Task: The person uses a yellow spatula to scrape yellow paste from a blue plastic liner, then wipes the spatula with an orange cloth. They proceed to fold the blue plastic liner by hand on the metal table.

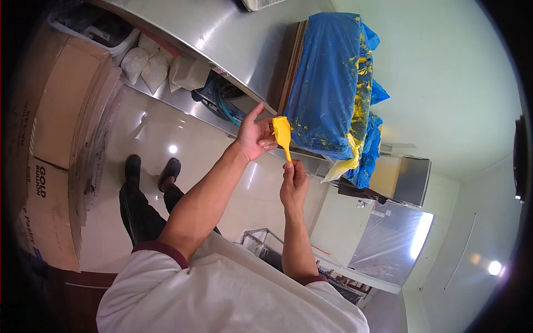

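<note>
My right hand [294,180] is closed around the handle of a yellow spatula [287,150], whose blade points up in the view and carries a thick yellow paste [282,127]. Beside the blade is my left hand [255,136], palm showing, thumb spread away and fingertips right at the blade's edge. Just beyond both hands stands a large block wrapped in blue plastic [325,77]. Yellow smears cover its right side, and a yellowish plastic flap [345,164] hangs from its lower corner.
A steel table [233,39] bears the wrapped block. Pale bags [147,66] and a tub lie on the shelf beneath. Stacked cardboard [61,111] stands at the left, near my feet. Clear plastic sheeting [388,238] hangs at the lower right.
</note>
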{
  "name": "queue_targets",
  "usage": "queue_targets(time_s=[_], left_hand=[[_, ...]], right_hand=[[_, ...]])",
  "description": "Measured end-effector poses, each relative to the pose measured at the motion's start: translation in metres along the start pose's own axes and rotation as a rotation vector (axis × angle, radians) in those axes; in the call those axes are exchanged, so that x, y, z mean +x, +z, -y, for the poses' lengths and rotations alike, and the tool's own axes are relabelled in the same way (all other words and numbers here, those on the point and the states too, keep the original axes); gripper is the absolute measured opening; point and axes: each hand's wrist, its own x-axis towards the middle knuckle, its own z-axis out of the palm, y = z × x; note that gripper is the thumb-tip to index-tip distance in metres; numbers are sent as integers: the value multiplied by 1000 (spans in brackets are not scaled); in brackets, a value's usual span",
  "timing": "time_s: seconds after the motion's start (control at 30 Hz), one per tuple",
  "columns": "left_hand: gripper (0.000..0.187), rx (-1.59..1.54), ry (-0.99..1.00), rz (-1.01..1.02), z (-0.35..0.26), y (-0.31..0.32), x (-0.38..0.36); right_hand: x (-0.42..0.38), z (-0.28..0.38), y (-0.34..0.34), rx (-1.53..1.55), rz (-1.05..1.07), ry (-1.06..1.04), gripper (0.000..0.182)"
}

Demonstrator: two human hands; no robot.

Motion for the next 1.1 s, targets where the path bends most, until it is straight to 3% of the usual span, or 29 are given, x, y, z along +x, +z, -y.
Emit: queue_targets(time_s=[0.4, 0.53, 0.63, 0.87, 1.1], left_hand=[[65, -20, 30, 85, 3, -13, 2], [66, 5, 33, 53, 4, -13, 1], [66, -13, 29, 71, 3, -14, 1], [67, -16, 32, 69, 4, -18, 2], [65, 34, 59, -1, 8, -7, -2]], right_hand=[[-6, 1, -5, -90, -232, -46, 24], [-7, -6, -22, 133, -137, -52, 29], [-9, -21, -33, 44, 62, -51, 28], [5, -40, -65, -149, -56, -168, 24], [-13, -23, -86, 37, -180, -70, 25]])
